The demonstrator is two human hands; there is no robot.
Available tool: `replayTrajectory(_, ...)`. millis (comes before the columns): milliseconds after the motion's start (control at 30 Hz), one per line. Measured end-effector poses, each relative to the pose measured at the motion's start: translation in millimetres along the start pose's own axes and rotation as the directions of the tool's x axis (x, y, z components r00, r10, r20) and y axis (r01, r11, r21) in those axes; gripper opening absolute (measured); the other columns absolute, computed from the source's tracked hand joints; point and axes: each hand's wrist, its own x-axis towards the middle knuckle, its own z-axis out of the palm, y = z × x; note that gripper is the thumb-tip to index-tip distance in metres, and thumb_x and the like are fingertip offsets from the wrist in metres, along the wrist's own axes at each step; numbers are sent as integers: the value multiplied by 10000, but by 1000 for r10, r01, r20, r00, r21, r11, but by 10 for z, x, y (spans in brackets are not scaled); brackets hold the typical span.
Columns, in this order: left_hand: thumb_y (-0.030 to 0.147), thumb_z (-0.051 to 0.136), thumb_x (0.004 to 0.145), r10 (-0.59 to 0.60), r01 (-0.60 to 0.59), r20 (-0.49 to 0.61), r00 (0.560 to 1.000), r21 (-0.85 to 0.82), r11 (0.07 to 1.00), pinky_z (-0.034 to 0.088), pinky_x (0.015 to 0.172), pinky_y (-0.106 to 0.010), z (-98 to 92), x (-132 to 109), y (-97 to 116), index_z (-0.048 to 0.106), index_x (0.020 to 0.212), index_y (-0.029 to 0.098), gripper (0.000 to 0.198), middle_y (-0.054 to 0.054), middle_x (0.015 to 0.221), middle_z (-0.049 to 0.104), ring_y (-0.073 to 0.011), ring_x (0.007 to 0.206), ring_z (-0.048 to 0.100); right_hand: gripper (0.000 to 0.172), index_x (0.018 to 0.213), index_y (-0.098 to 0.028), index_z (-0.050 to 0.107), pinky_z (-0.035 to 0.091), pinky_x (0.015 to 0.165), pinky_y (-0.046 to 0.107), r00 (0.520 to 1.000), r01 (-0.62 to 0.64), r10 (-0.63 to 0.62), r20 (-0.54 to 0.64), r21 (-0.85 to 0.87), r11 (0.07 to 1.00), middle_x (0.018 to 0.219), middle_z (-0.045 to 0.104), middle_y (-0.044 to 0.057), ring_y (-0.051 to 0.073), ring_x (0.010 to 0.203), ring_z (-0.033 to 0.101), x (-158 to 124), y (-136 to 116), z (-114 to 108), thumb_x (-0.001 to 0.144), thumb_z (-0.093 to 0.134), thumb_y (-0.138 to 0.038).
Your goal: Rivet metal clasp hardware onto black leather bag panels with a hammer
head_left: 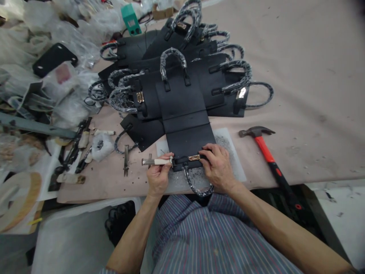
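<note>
My left hand (158, 178) is closed around a punch (156, 161), a short metal tool with a white middle, held sideways at the left edge of a black bag panel (189, 140). A gold metal clasp plate (194, 157) sits near the panel's front edge, just above a plastic-wrapped handle (196, 188). My right hand (218, 165) pinches the panel at its right front corner, fingertips beside the clasp plate. Part of a white cutting board (234, 156), speckled with black bits, shows under the panel.
Black bag panels (185, 83) with wrapped handles are piled behind. A claw hammer (268, 156) with a red and black grip lies at right. Several hand tools (81, 152) and a small metal tool (126, 160) lie at left, near plastic bags (65, 106) and a tape roll (31, 190).
</note>
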Motion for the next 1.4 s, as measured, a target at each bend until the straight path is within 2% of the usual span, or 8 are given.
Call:
replayTrajectory(200, 284, 739, 895, 11, -14, 32, 999, 82, 997, 577, 1007, -433, 6, 8, 25, 729, 983, 175, 141, -110, 1130, 775, -244, 1065, 741, 169, 1099, -209, 658, 421, 980, 498, 1000, -7, 7, -1, -1, 1000, 1197, 615, 107, 297, 1139, 537, 6, -18, 5, 955, 572, -235)
replayTrajectory(600, 216, 730, 898, 55, -61, 65, 996, 98, 993, 549, 1063, -477, 31, 24, 12, 723, 1020, 192, 125, -95, 1156, 769, -243, 1093, 733, 183, 1113, -225, 648, 398, 1004, 501, 999, -38, 37, 36, 21, 999, 1224, 605, 97, 298, 1168, 520, 8, -9, -10, 949, 565, -231)
replayTrajectory(900, 236, 727, 903, 79, -89, 78, 994, 143, 986, 555, 1058, -499, 50, 12, 22, 716, 1011, 198, 115, -87, 1133, 771, -247, 1080, 736, 193, 1121, -226, 662, 399, 1008, 512, 998, -52, 51, 46, 27, 998, 1229, 612, 107, 307, 1177, 516, 25, -18, -34, 965, 551, -251)
replayTrajectory(1167, 212, 713, 914, 134, -149, 83, 987, 207, 967, 570, 1027, -472, 68, -5, 11, 700, 1025, 193, 114, -92, 1140, 759, -240, 1080, 735, 183, 1118, -206, 656, 401, 1002, 492, 998, -42, 41, 46, 21, 999, 1230, 613, 107, 301, 1172, 515, 14, -2, -20, 967, 563, -249)
replayTrajectory(1400, 157, 702, 908, 256, -265, 70, 964, 307, 914, 585, 1007, -470, 76, -74, 23, 695, 1038, 197, 137, -82, 1144, 747, -237, 1083, 731, 178, 1116, -212, 649, 400, 1009, 499, 999, -31, 30, 35, 17, 999, 1230, 609, 108, 302, 1177, 516, 20, -10, -27, 970, 552, -245)
